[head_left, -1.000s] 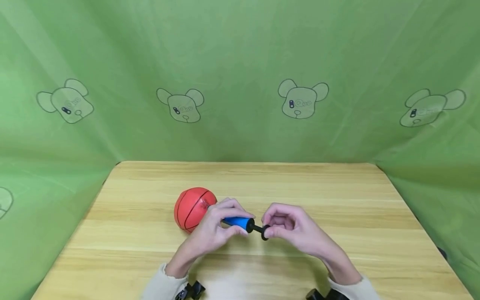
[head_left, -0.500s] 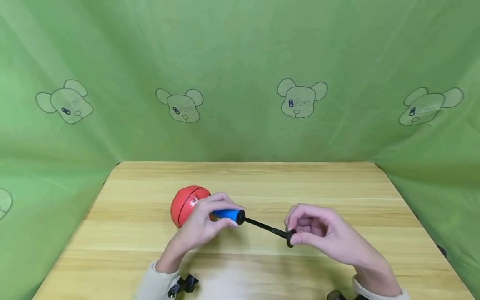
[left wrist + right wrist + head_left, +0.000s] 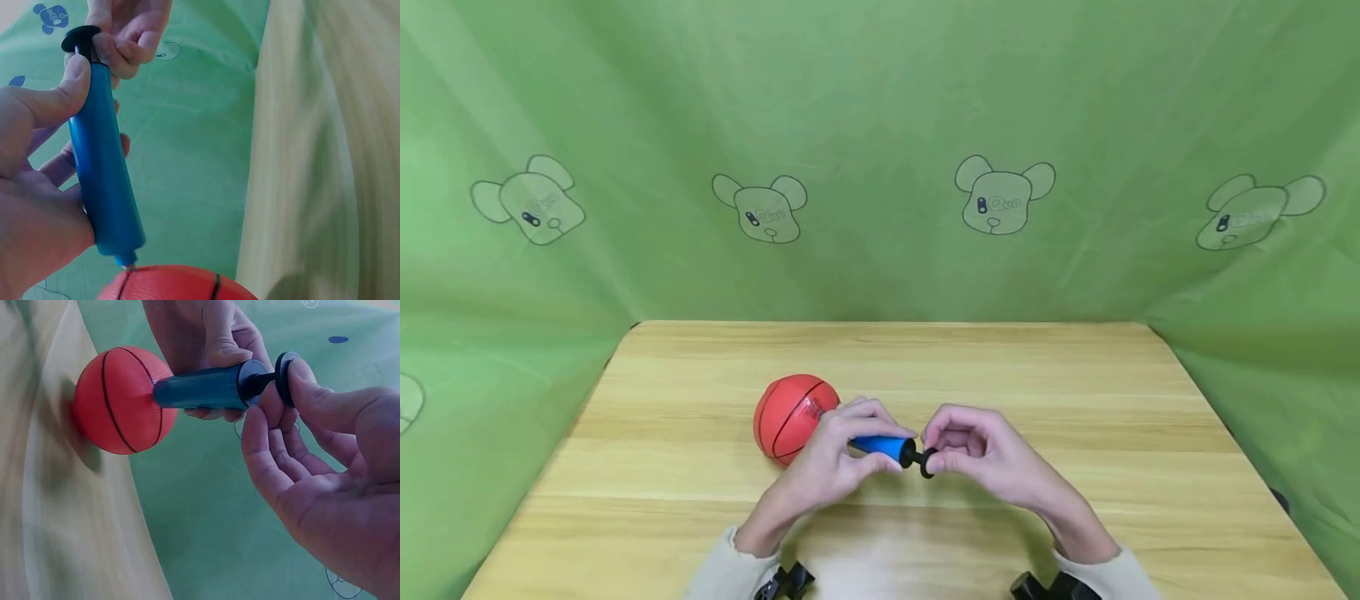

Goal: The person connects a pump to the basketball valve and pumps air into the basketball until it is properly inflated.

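A blue hand pump (image 3: pixel 882 447) with a black handle lies between both hands, its nozzle end set against a small red ball (image 3: pixel 793 419) with black seam lines. My left hand (image 3: pixel 829 461) grips the pump's barrel, thumb on one side and fingers on the other. Between thumb and fingers, my right hand (image 3: pixel 988 458) pinches the round black handle (image 3: pixel 81 39). Only a short piece of the rod shows between handle and barrel. In the left wrist view, a thin metal tip joins the nozzle (image 3: pixel 127 258) to the ball's top.
The hands work above a light wooden table (image 3: pixel 1075 375). Green cloth (image 3: pixel 880 100) with printed bear heads hangs behind it and at both sides. Black devices (image 3: pixel 784 581) are worn at the wrists.
My right hand drew the pump handle out to the right, baring a long rod, then pushed it back close to the barrel. The ball and left hand shifted left, then back right.
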Motion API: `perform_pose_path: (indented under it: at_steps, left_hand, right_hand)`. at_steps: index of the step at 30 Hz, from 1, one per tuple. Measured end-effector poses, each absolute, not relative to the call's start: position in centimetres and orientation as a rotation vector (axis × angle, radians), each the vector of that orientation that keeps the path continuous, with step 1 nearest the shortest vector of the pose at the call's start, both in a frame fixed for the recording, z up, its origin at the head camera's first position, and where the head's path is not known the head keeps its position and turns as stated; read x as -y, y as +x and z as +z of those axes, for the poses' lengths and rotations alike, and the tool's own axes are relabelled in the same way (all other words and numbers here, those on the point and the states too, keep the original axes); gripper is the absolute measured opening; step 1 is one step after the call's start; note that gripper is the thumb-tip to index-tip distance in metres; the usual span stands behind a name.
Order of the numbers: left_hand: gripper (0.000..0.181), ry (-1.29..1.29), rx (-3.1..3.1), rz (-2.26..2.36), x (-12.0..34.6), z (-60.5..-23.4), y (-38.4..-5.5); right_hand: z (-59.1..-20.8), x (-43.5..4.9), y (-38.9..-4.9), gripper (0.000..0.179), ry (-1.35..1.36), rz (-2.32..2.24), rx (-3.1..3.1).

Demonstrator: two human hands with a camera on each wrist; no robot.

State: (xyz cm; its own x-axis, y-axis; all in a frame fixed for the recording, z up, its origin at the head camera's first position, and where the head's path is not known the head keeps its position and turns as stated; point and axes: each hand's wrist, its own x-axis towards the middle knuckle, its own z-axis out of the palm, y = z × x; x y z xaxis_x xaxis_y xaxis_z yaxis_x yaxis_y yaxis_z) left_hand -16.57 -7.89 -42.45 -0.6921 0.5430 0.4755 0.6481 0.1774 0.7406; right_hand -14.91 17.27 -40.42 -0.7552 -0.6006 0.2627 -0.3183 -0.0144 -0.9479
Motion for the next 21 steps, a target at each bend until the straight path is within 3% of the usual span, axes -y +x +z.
perform_pose_path:
  at_steps: [6,14,21]
  left_hand:
    - [0.026,-1.213,2.329,-1.55,8.2,-42.5,-16.7]
    - [0.026,-1.149,2.299,-1.595,9.3,-41.7,-17.2]
    - [0.027,-1.144,2.296,-1.56,8.6,-42.4,-17.0]
  right_hand:
    - [-39.1,-17.9,-14.1,0.013,-1.004,-1.807,-2.066]
    - [-35.8,-21.2,-12.1,0.033,-1.199,-1.822,-2.031]
    - [-38.2,-18.9,-14.1,0.019,-1.026,-1.818,-2.064]
